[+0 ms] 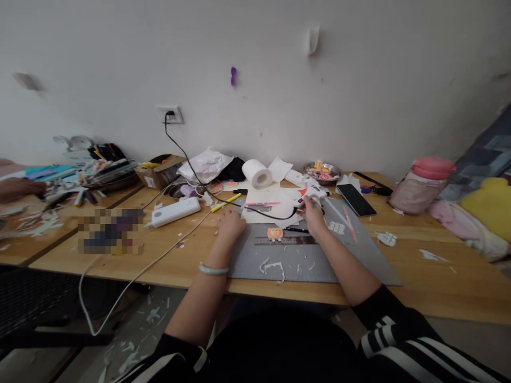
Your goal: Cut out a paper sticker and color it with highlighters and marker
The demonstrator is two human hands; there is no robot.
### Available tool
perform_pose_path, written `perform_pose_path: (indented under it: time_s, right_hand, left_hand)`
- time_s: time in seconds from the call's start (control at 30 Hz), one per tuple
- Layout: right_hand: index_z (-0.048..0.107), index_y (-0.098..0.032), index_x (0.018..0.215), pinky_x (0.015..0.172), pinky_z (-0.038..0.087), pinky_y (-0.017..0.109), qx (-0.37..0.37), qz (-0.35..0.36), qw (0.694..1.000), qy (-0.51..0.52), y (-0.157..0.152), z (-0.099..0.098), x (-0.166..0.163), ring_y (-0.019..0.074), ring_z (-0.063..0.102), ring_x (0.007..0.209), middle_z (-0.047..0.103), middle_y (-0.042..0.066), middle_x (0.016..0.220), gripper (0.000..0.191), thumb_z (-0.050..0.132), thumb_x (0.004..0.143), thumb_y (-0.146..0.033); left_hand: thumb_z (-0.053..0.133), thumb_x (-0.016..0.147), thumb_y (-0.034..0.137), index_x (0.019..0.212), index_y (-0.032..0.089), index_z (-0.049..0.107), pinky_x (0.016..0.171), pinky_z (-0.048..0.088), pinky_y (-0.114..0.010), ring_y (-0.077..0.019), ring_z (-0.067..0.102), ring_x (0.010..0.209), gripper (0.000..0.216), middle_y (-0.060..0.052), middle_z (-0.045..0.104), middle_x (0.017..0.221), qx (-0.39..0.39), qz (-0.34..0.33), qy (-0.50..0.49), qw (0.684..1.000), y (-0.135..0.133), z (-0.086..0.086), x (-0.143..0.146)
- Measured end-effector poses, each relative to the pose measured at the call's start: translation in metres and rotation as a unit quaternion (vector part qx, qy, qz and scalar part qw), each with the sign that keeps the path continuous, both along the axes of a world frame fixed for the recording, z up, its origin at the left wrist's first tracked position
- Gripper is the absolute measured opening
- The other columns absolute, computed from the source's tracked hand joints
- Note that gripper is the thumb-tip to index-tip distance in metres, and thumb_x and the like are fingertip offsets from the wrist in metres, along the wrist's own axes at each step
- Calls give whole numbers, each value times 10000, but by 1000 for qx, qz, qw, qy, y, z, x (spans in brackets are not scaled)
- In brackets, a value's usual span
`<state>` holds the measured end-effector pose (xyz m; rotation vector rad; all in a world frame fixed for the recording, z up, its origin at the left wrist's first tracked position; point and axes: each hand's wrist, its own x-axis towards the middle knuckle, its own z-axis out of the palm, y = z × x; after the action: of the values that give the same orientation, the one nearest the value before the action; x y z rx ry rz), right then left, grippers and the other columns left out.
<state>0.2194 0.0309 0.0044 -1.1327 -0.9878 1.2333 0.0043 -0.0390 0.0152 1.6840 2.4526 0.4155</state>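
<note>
My right hand [312, 217] is closed around a white hot glue gun [304, 199] with a red switch; a black cord runs from its end to the wall socket. Its nozzle side is hard to make out among white objects behind it. My left hand [231, 223] rests at the left edge of the grey cutting mat [243, 260], fingers slightly bent, holding nothing I can see. Just beyond it lies a yellow pen [226, 202]. Between the hands are white paper [255, 214], a small orange face-like piece [274, 233], a black pen [296, 230] and a steel ruler [287, 241].
A toilet paper roll [257, 174], a metal bowl [333, 173] and a phone [356, 200] stand or lie behind the mat. A white power strip [175, 211] trails a cable over the front edge. At far left is another person's hand [24, 189]. A pink bag [419, 191] is right.
</note>
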Motion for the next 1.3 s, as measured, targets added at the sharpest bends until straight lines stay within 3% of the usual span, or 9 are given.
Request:
perform_pose_path:
  time_s: [0.27,0.63,0.83,0.93,1.1,1.3]
  right_hand:
    - [563,-139,1098,711,537,338,-95,126,987,-31,-7,-15,-8,159,617,834,611,62,1029,267,527,909,-323]
    - [552,-147,1132,761,534,369,-20,112,993,-9,13,-9,3,182,608,916,590,75,1110,275,537,903,-299]
    - [565,-138,1102,742,536,357,-24,107,983,-146,13,-12,16,171,617,873,607,66,1058,258,546,899,-296]
    - [553,-146,1132,776,527,382,-27,75,962,-263,14,-8,25,185,609,916,594,74,1100,279,546,898,-298]
    - [568,-172,1124,865,487,421,-11,34,897,-442,8,-1,42,209,569,1024,561,84,1186,260,548,895,-293]
    - [580,-174,1102,865,487,413,13,27,827,-561,1,-2,45,205,572,1017,569,83,1174,242,548,895,-294]
  left_hand:
    - [550,880,318,1124,154,563,885,476,-443,-224,559,1053,294,-92,560,1191,-40,-11,6,999,3,0,-1]
    - [536,888,340,1162,148,537,851,496,-432,-218,578,1012,334,-96,565,1173,-54,9,5,998,5,-3,7]
    - [535,889,333,1147,146,545,834,505,-420,-209,587,988,319,-91,576,1150,-68,5,-6,998,6,-4,4]
    - [539,887,327,1160,152,538,844,500,-425,-214,580,1007,324,-93,567,1168,-58,12,-7,998,5,-4,2]
    - [543,885,323,1148,150,545,843,501,-422,-212,582,1002,314,-91,572,1159,-58,16,-11,998,5,-5,-1]
    - [541,888,318,1125,153,558,816,513,-396,-198,595,965,289,-84,586,1125,-84,18,-20,996,5,-4,-3]
